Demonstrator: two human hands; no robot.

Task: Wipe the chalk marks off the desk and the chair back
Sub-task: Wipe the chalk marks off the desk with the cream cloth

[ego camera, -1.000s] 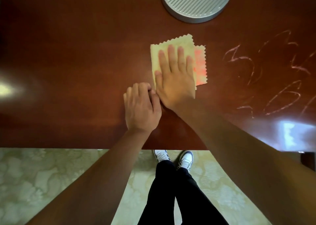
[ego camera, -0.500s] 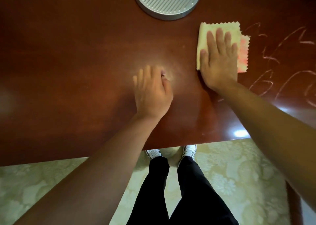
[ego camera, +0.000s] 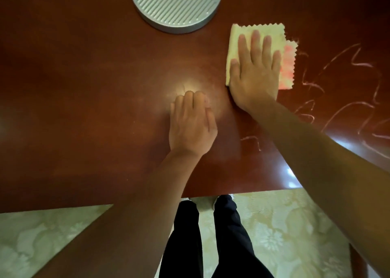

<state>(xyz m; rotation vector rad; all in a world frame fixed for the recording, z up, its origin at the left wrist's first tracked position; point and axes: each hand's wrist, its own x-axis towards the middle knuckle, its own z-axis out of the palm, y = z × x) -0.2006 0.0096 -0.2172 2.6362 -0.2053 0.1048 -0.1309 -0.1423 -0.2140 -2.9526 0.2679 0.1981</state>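
The dark red-brown desk [ego camera: 84,87] carries pink chalk marks [ego camera: 346,106] on its right part, with a small stray mark [ego camera: 253,140] nearer the front edge. A folded yellow cloth [ego camera: 259,32] with zigzag edges and a pink-stained layer [ego camera: 288,66] lies flat at the marks' left border. My right hand [ego camera: 255,71] presses on it with straight, spread fingers. My left hand [ego camera: 191,123] rests on the desk to the lower left of the cloth, its fingers curled under and apart from the cloth. I see no chair back.
A round silver object with a ribbed top [ego camera: 177,3] stands at the desk's far edge, just left of the cloth. Below the desk's front edge are pale patterned carpet [ego camera: 285,225] and my legs in black trousers [ego camera: 211,246]. A brown wooden piece [ego camera: 356,261] shows at the lower right.
My right hand has slid the cloth to the right, away from my left hand and up to the chalk marks. My left hand has stayed about where it was.
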